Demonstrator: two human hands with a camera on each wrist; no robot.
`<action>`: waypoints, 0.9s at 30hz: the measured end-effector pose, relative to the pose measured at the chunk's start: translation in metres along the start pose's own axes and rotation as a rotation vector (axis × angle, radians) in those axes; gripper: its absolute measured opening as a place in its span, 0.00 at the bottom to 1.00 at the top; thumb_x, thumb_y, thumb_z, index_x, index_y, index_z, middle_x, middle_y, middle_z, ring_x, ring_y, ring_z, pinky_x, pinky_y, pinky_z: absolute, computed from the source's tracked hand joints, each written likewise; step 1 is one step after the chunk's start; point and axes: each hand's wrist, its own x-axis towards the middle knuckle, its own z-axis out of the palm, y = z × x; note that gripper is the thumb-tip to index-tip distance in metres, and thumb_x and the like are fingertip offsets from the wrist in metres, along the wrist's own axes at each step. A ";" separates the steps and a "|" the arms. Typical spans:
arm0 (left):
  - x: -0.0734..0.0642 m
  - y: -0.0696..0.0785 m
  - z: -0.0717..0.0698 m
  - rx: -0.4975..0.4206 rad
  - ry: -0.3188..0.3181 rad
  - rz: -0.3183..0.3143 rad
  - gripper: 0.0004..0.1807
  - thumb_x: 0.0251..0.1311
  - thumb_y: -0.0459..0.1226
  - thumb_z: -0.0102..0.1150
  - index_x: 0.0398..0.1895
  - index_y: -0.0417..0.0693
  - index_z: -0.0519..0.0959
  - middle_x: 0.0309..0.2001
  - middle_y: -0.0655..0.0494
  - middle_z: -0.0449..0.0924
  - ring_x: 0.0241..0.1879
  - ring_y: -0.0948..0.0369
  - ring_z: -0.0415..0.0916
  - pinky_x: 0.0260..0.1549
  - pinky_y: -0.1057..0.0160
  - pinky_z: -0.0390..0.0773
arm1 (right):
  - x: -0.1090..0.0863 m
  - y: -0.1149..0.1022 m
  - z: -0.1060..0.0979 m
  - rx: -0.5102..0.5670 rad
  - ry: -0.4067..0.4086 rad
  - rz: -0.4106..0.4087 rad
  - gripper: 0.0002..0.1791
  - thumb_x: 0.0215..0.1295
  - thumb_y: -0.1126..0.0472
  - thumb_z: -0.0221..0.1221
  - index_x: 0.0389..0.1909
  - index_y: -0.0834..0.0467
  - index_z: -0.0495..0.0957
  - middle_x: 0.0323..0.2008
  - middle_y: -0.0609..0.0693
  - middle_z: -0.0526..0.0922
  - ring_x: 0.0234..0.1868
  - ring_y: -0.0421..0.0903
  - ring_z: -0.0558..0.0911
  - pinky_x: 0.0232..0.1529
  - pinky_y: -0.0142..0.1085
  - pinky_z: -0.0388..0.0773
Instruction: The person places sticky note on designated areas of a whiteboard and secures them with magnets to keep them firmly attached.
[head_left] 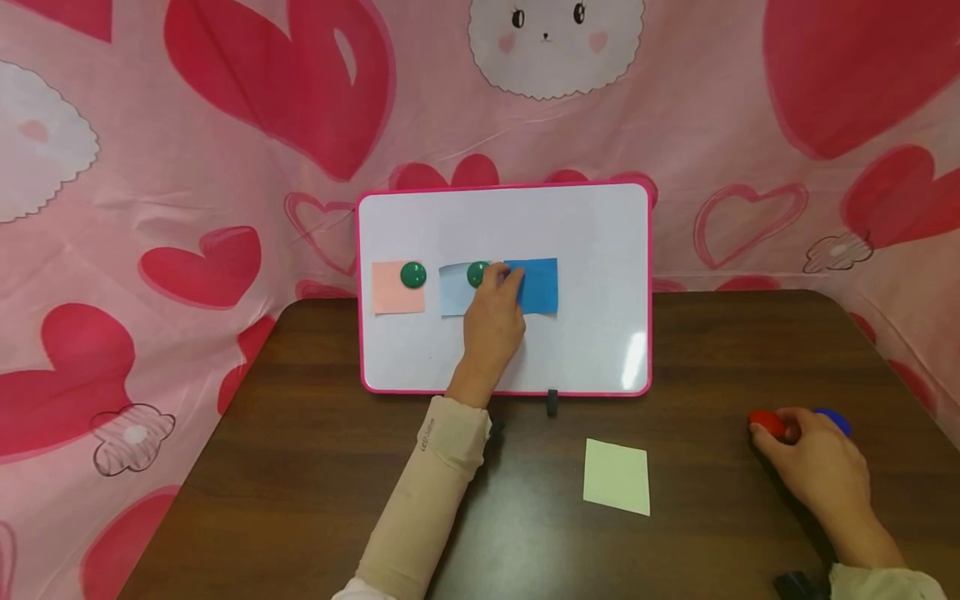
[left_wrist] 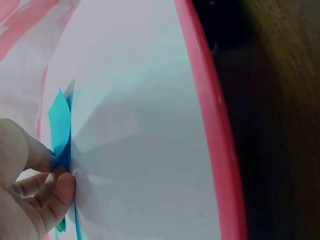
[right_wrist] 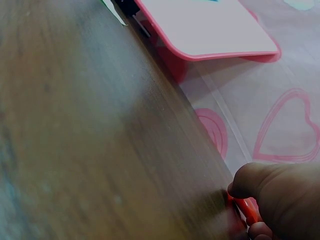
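Observation:
My left hand (head_left: 495, 325) pinches the left edge of a blue paper note (head_left: 540, 286) against the whiteboard (head_left: 600, 350); in the left wrist view the blue note (left_wrist: 60, 122) bends away from the board. Beside it a light blue note (head_left: 453, 296) sits under a green magnet (head_left: 477, 274), partly covered by my fingers. A pink note (head_left: 393, 292) with another green magnet (head_left: 413, 275) is at the board's left. Over the table's right side my right hand (head_left: 825, 467) grips a red magnet (head_left: 767, 423), which shows between thumb and fingers in the right wrist view.
A blue magnet (head_left: 834, 420) lies just behind my right hand. On the table (head_left: 697, 358) a pale green note (head_left: 617, 477) lies in front of the board. A black foot (head_left: 552, 403) juts out under the board's lower edge. Pink heart-patterned cloth (head_left: 435, 100) hangs behind.

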 end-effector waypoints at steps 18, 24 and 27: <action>0.002 0.003 -0.004 0.086 -0.046 -0.002 0.24 0.66 0.30 0.60 0.66 0.45 0.77 0.65 0.48 0.70 0.51 0.53 0.80 0.37 0.58 0.84 | -0.002 -0.004 -0.004 -0.010 -0.002 -0.003 0.30 0.68 0.46 0.61 0.51 0.72 0.74 0.40 0.66 0.79 0.41 0.65 0.77 0.34 0.58 0.69; 0.001 0.003 -0.005 0.081 -0.073 -0.004 0.23 0.69 0.33 0.57 0.67 0.44 0.76 0.66 0.48 0.69 0.49 0.53 0.80 0.38 0.59 0.84 | -0.003 -0.003 -0.002 -0.005 0.021 -0.014 0.29 0.67 0.48 0.62 0.50 0.72 0.75 0.38 0.64 0.79 0.38 0.63 0.77 0.33 0.55 0.69; 0.001 0.003 -0.006 0.078 -0.085 -0.003 0.23 0.69 0.33 0.57 0.67 0.44 0.75 0.66 0.47 0.68 0.48 0.53 0.81 0.39 0.59 0.84 | -0.003 -0.003 0.000 0.004 0.030 -0.017 0.28 0.67 0.48 0.63 0.50 0.71 0.76 0.37 0.64 0.79 0.38 0.62 0.77 0.32 0.54 0.69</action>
